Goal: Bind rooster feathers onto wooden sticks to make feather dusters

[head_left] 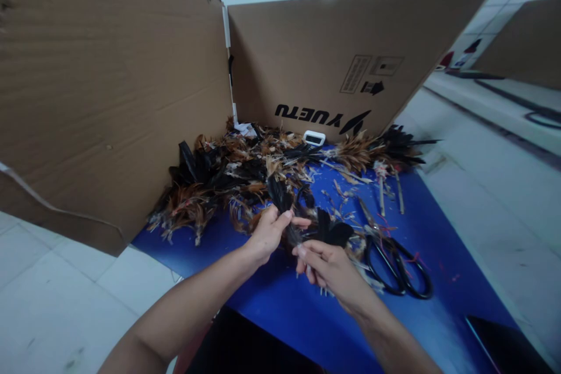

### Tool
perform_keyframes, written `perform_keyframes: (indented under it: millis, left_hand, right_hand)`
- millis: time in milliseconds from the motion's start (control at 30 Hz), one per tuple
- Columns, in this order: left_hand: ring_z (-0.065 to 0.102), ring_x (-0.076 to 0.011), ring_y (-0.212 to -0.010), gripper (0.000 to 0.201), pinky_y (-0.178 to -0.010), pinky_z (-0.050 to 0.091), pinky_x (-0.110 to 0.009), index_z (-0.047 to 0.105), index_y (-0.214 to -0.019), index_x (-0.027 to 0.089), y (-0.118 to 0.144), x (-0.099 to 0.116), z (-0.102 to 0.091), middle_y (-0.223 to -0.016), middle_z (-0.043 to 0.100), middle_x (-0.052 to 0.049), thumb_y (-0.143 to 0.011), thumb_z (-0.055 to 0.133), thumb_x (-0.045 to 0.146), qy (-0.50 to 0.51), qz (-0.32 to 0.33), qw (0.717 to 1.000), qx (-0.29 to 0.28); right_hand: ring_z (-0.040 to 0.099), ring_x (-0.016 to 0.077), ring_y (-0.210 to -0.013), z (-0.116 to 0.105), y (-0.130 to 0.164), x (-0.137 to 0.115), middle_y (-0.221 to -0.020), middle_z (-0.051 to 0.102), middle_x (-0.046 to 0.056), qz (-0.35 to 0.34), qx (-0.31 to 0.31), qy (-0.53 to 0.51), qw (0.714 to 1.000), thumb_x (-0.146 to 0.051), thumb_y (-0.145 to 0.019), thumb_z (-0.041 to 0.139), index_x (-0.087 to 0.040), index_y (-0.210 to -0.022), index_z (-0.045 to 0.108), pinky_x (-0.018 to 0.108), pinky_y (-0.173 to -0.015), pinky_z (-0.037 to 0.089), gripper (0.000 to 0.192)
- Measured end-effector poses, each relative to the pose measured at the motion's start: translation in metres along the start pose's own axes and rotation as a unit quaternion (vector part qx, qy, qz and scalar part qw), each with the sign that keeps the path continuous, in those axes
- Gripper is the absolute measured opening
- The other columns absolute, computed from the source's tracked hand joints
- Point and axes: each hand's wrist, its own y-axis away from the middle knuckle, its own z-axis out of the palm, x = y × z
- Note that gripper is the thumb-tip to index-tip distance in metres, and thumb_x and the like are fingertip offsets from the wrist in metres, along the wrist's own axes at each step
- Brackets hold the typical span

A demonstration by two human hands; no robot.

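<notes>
At bench (272, 304) centre, left hand (267, 236) and right hand (331, 269) pinch black feathers (284, 201) shut; scissors (397, 266) at 3 o'clock.

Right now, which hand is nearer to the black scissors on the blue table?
Right. The right hand sits just left of the black scissors, almost beside their handles. The left hand is farther left, pinching dark feathers, with the right hand between it and them.

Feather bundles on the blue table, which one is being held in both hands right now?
The black feather bundle at the table's front edge, pinched by the left hand and right hand. The brown and black bundles behind lie untouched.
</notes>
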Motion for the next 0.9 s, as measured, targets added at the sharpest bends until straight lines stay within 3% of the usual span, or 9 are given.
perform_keyframes:
  millis: [233,367,433,500,567,667,733,800,900]
  left_hand:
    - [0.065,-0.0171,-0.069,0.031,-0.065,0.05,-0.03,0.045,-0.09,0.016,-0.002,-0.009,-0.004,-0.082,0.07,-0.01,-0.083,0.05,0.046,-0.017,0.029,0.999,-0.016]
    - [0.061,-0.0135,-0.059,0.029,-0.054,0.044,-0.024,0.048,-0.097,0.018,0.001,-0.006,-0.021,-0.08,0.068,-0.006,-0.087,0.041,0.044,-0.158,0.086,0.983,-0.024]
    - [0.06,-0.0124,-0.063,0.023,-0.059,0.044,-0.023,0.05,-0.099,0.019,0.001,0.001,-0.039,-0.08,0.066,-0.003,-0.088,0.041,0.037,-0.278,0.157,0.947,0.035]
    - [0.06,-0.0136,-0.078,0.017,-0.072,0.044,-0.024,0.054,-0.097,0.019,-0.001,0.01,-0.06,-0.087,0.064,-0.004,-0.086,0.044,0.028,-0.407,0.232,0.874,0.129]
    - [0.058,-0.0149,-0.086,0.017,-0.079,0.042,-0.026,0.055,-0.097,0.019,-0.003,0.018,-0.081,-0.094,0.061,-0.006,-0.085,0.042,0.02,-0.512,0.252,0.802,0.175]
    - [0.057,-0.018,-0.083,0.016,-0.076,0.042,-0.028,0.056,-0.091,0.018,0.0,0.021,-0.102,-0.091,0.059,-0.007,-0.085,0.045,0.028,-0.646,0.182,0.72,0.175]
    - [0.057,-0.0206,-0.08,0.028,-0.072,0.042,-0.03,0.057,-0.087,0.017,0.005,0.017,-0.108,-0.088,0.059,-0.008,-0.083,0.049,0.043,-0.701,0.124,0.683,0.161]
    - [0.057,-0.0221,-0.08,0.037,-0.07,0.041,-0.03,0.057,-0.085,0.017,0.01,0.01,-0.109,-0.088,0.059,-0.009,-0.078,0.053,0.053,-0.732,0.084,0.661,0.143]
    - [0.057,-0.0209,-0.08,0.024,-0.07,0.041,-0.029,0.057,-0.084,0.017,0.015,0.0,-0.108,-0.087,0.059,-0.008,-0.08,0.055,0.041,-0.749,0.075,0.65,0.102]
  right_hand:
    - [0.047,0.0071,-0.043,-0.003,0.009,0.004,-0.059,0.063,0.0,0.016,-0.006,-0.005,1.0,-0.044,-0.079,0.054,-0.016,-0.076,0.062,0.018,-0.038,0.029,0.029]
    - [0.046,0.0068,-0.042,-0.021,0.01,0.006,-0.06,0.062,0.001,0.011,0.046,-0.011,0.999,-0.046,-0.076,0.058,-0.016,-0.072,0.062,0.018,-0.038,0.029,0.031]
    - [0.044,0.0067,-0.043,-0.036,0.009,0.009,-0.061,0.062,0.002,0.002,0.102,-0.014,0.995,-0.047,-0.074,0.062,-0.016,-0.073,0.063,0.018,-0.037,0.029,0.032]
    - [0.045,0.0077,-0.045,-0.052,0.007,0.013,-0.064,0.062,0.003,-0.017,0.15,-0.025,0.988,-0.048,-0.071,0.065,-0.015,-0.079,0.065,0.019,-0.037,0.031,0.033]
    - [0.046,0.0088,-0.047,-0.065,0.006,0.018,-0.065,0.062,0.004,-0.034,0.185,-0.041,0.981,-0.048,-0.069,0.067,-0.015,-0.085,0.066,0.019,-0.037,0.032,0.037]
    - [0.046,0.0094,-0.047,-0.079,0.005,0.024,-0.065,0.062,0.004,-0.043,0.22,-0.061,0.973,-0.049,-0.067,0.07,-0.015,-0.087,0.066,0.019,-0.036,0.032,0.039]
    - [0.045,0.0096,-0.047,-0.083,0.004,0.028,-0.064,0.061,0.004,-0.045,0.23,-0.07,0.97,-0.048,-0.066,0.07,-0.015,-0.086,0.067,0.019,-0.035,0.032,0.039]
    - [0.045,0.0095,-0.047,-0.083,0.003,0.031,-0.063,0.061,0.004,-0.045,0.229,-0.076,0.969,-0.048,-0.065,0.071,-0.015,-0.086,0.067,0.019,-0.035,0.033,0.039]
    - [0.045,0.0093,-0.047,-0.081,0.002,0.034,-0.063,0.061,0.004,-0.041,0.221,-0.078,0.971,-0.048,-0.065,0.071,-0.015,-0.086,0.067,0.018,-0.035,0.032,0.039]
